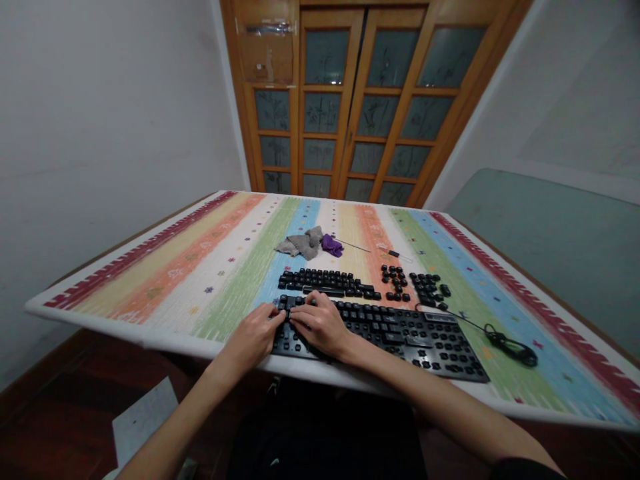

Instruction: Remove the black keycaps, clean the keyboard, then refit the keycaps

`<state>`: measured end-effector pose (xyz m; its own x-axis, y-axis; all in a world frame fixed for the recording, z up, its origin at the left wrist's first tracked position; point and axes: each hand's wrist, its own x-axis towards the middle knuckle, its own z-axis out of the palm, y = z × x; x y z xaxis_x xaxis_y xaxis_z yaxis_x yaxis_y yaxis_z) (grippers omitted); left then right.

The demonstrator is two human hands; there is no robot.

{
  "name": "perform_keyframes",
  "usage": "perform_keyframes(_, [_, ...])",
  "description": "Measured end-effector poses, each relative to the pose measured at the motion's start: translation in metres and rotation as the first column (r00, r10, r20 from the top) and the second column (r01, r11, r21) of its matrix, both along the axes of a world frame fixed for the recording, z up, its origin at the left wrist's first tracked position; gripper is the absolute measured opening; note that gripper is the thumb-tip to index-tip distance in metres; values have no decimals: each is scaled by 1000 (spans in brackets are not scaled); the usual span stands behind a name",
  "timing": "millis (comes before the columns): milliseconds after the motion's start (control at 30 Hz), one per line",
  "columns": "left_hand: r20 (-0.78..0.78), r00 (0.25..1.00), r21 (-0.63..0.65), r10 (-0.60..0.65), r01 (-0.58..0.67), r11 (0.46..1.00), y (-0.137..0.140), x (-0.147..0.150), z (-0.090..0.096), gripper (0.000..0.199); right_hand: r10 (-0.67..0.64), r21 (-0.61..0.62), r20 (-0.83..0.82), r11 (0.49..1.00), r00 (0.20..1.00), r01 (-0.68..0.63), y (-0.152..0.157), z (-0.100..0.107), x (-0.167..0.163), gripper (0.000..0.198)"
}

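Left to right across the table (165, 287), head view.

Left hand (255, 337): I see it resting palm-down on the left end of the keyboard (400, 330), fingers curled onto the keys at that corner. Whether anything is pinched between the fingertips I cannot tell.

Right hand (320, 325): just beside the left one, almost touching it, also palm-down on the left block of keys, fingers bent. No clear grip visible; I cannot tell if a cap is held.

The keyboard lies along the near edge of the table, its front rim close to the drop. Just behind it sit loose keycaps (327, 281) laid out in rows, with smaller clusters (395, 282) and (429, 287) to the right.

Risks, my judgement:
- Pressure from both hands on the left end could tip or slide the keyboard off the near edge.
- A wrist brushing backwards would scatter the ordered keycaps and lose their layout.
- The cable (510, 343), coiled at the right, could snag and drag the right cluster if the keyboard shifts.

Farther back: grey cloth (303, 243), purple cloth (331, 245), thin tool (353, 246); well apart, no hazard.
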<state>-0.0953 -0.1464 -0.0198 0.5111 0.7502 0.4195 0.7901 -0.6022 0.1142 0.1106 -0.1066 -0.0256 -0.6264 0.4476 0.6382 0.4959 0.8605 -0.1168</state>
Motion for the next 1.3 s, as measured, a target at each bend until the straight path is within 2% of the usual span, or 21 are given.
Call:
perform_keyframes(367, [57, 998, 1, -9, 9, 1000, -1, -2, -5, 31, -23, -53, 62, 998, 998, 26, -9, 14, -5, 14])
perform_keyframes(500, [201, 980, -60, 9, 3, 998, 0, -3, -4, 32, -3, -53, 85, 999, 996, 8, -9, 13, -3, 18])
perform_keyframes(633, [354, 930, -119, 96, -57, 991, 5, -3, -4, 26, -37, -106, 87, 993, 995, 46, -7, 15, 3, 16])
perform_keyframes(833, [389, 914, -67, 116, -97, 993, 18, 0, 3, 25, -51, -106, 155, 992, 986, 69, -7, 15, 2, 21])
perform_keyframes(1067, [382, 922, 22, 54, -68, 997, 45, -1, 31, 23, -25, -148, 130, 988, 991, 45, -5, 25, 9, 23])
perform_keyframes(1133, [370, 928, 17, 38, -48, 999, 59, -1, 40, 23, -43, -183, 55, 982, 998, 52, 7, 31, 15, 18])
perform_keyframes(1300, [317, 948, -132, 10, 34, 991, 108, 3, 48, 23, -136, -248, -97, 963, 986, 108, 60, 38, 27, 11])
